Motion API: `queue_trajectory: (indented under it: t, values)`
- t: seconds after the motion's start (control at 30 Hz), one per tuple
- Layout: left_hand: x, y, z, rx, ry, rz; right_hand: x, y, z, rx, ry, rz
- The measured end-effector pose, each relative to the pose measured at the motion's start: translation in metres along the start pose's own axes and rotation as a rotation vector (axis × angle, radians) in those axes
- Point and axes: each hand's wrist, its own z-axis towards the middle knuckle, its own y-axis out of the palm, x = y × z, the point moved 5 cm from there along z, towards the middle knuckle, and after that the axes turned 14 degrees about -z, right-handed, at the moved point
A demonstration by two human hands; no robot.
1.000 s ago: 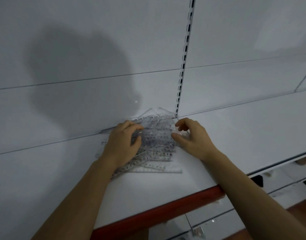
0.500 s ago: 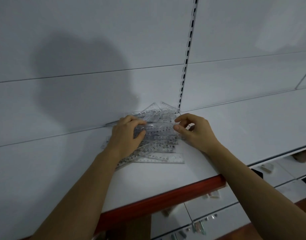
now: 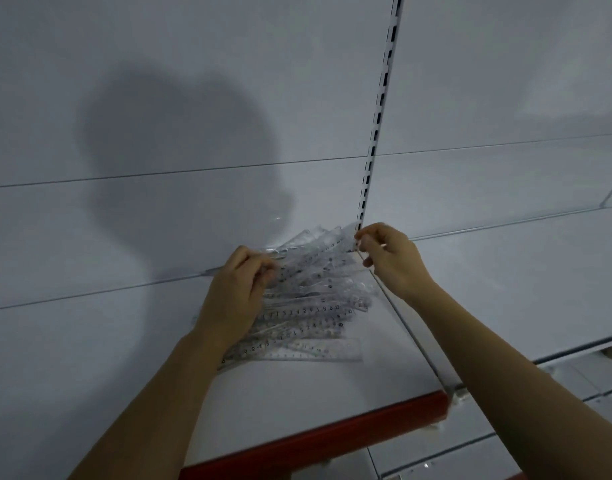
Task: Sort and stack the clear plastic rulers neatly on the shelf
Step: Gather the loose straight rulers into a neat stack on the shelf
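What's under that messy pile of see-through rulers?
The clear rulers lie fanned out on the white shelf, which shows around them and faintly through them. The left hand covers the pile's left end, so anything beneath there is hidden.

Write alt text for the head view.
Two hands gather a fanned pile of clear rulers on a white shelf: the left hand grips the pile's left end, the right hand pinches a far end.

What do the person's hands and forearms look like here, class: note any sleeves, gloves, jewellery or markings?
Both forearms are bare as far as the frame shows, with no sleeves visible. The left hand and right hand wear no gloves; no rings, watch, bracelets or markings are visible.
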Motion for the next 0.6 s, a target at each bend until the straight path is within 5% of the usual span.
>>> queue_trajectory:
  t: [0.07, 0.17, 0.37, 0.6]
  values:
    - [0.001, -0.002, 0.0, 0.032, -0.005, -0.016, 0.004, 0.013, 0.001, -0.171, -0.068, -0.258]
    - [0.0, -0.004, -0.001, 0.085, -0.059, -0.073, 0.003, 0.032, -0.002, -0.306, -0.05, -0.267]
    - [0.008, -0.009, 0.0, 0.18, -0.038, -0.133, 0.003, 0.029, 0.01, -0.083, 0.002, -0.21]
    - [0.011, -0.001, 0.005, 0.189, -0.013, -0.177, 0.011, 0.013, 0.002, -0.032, 0.091, -0.15]
